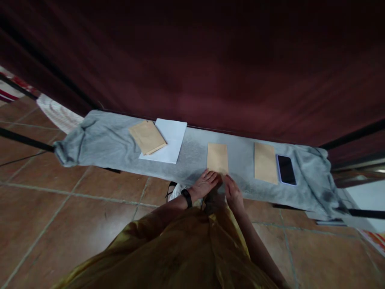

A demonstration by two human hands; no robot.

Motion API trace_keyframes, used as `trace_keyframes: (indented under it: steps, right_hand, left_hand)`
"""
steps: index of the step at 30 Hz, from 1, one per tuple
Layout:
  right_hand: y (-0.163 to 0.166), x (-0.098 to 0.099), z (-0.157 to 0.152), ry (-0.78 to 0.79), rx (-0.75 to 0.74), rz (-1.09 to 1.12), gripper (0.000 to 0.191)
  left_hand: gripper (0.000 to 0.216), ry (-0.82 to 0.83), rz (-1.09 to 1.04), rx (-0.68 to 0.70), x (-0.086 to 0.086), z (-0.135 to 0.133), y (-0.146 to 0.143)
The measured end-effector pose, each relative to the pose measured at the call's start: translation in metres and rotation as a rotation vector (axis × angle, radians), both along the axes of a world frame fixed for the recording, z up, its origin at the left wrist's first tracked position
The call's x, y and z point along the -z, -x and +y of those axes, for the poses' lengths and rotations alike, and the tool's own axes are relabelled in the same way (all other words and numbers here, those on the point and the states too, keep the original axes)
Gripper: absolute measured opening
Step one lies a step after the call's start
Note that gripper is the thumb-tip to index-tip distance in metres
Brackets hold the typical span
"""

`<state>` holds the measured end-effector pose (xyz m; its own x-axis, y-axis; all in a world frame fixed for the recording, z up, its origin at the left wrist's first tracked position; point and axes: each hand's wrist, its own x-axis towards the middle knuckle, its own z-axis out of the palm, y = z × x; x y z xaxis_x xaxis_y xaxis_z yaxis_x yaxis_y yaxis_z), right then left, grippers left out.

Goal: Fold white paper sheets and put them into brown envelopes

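Observation:
A brown paper envelope (217, 156) lies flat on the grey cloth-covered bench, right in front of me. Across its lower left end rests my left hand (206, 184), palm down with the fingers stretched out and a black band on the wrist. My right hand (234, 194) is at the lower right corner, its fingers straight and seen from the side, touching or very near the paper's edge. The envelope's near end is partly hidden by both hands. To the right lies a second brown envelope (266, 162), apart from my hands.
On the left, several stacked brown envelopes (148, 137) overlap white paper sheets (171, 140). A phone (286, 170) lies at the right. The narrow bench's grey cloth (105, 138) is wrinkled at both ends. A dark red curtain (198, 80) hangs behind; tiled floor (99, 216) is below.

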<state>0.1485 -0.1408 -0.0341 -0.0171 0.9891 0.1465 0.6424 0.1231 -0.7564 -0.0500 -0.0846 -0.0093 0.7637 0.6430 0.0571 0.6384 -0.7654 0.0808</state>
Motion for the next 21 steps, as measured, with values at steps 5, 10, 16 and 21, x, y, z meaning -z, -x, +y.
trace_keyframes:
  steps: [5,10,16,21]
  right_hand:
    - [0.005,0.014,-0.010,-0.170,-0.169,-0.535,0.054]
    - [0.002,0.022,-0.014,-0.203,-0.188,-0.600,0.059]
    - [0.002,0.024,-0.013,-0.192,-0.191,-0.621,0.059]
    - [0.005,0.027,-0.015,-0.210,-0.160,-0.644,0.060]
  left_hand:
    - [0.043,-0.003,0.033,0.012,0.004,-0.007,0.001]
    - [0.045,-0.035,0.066,0.034,0.009,-0.013,0.002]
    - [0.046,0.012,0.027,-0.023,0.006,-0.019,-0.005]
    - [0.046,0.085,-0.047,-0.118,0.008,-0.010,-0.014]
